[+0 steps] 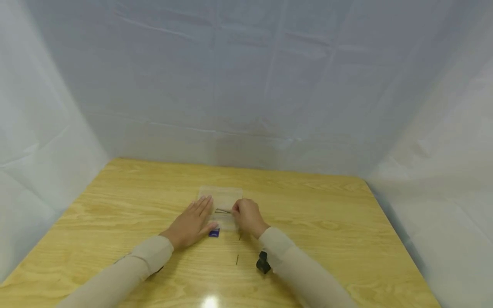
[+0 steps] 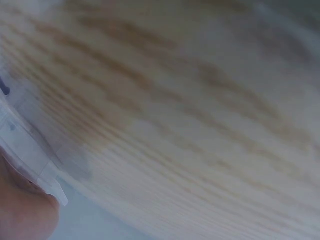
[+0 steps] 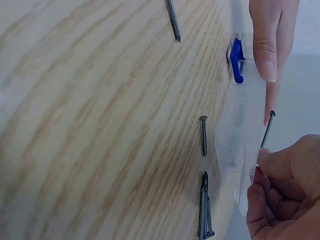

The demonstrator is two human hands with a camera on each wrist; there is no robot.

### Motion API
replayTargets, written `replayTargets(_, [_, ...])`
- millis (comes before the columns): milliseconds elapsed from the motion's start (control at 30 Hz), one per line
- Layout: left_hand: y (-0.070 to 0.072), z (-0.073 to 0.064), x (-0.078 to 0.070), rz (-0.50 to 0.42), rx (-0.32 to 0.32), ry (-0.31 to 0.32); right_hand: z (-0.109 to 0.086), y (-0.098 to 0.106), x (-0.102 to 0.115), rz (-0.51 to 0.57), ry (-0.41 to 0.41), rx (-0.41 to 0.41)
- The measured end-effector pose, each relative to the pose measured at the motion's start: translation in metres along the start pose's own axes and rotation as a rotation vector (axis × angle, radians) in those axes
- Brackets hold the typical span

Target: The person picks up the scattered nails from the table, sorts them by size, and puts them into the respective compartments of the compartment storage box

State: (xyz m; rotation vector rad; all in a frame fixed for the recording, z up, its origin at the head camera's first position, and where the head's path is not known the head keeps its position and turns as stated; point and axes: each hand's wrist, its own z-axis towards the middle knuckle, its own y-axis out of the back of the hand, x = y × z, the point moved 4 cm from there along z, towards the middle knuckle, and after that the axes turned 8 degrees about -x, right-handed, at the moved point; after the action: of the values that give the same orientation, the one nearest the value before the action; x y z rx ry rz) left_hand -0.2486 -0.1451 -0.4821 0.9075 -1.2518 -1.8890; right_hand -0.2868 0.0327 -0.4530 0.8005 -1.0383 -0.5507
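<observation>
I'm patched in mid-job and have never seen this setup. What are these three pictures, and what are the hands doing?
There is no machine here: a person works with two bare hands at a light wooden table, walled in by white sheeting. The wide picture comes from a camera on the person's head; the other two come from cameras strapped to each wrist.

The left hand lies flat, fingers straight, on a clear shallow plastic box with a blue latch. The right hand pinches a thin dark steel nail over the box.

More nails lie loose on the wood: a single nail, a small bunch of nails and one farther off. The left wrist picture is blurred, showing mostly wood grain.
</observation>
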Motion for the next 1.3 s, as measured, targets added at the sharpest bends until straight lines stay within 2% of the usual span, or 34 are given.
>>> replayTargets(233, [-0.001, -0.001, 0.000, -0.007, 0.022, 0.018, 0.000, -0.004, 0.001, -0.038, 0.004, -0.004])
replayTargets(467, [0.001, 0.000, -0.002, -0.016, -0.001, 0.007, -0.001, -0.003, 0.002, -0.057, 0.011, -0.036])
replayTargets(733, [0.003, -0.001, -0.001, -0.006, -0.006, 0.008, -0.003, -0.003, -0.001, 0.013, -0.012, -0.056])
replayTargets(967, [0.000, -0.001, 0.000, 0.005, 0.020, 0.016, -0.002, -0.001, -0.002, 0.053, -0.017, -0.063])
replayTargets(1300, [0.003, -0.001, -0.002, 0.005, 0.014, 0.009, 0.001, 0.023, -0.016, 0.171, -0.081, -0.066])
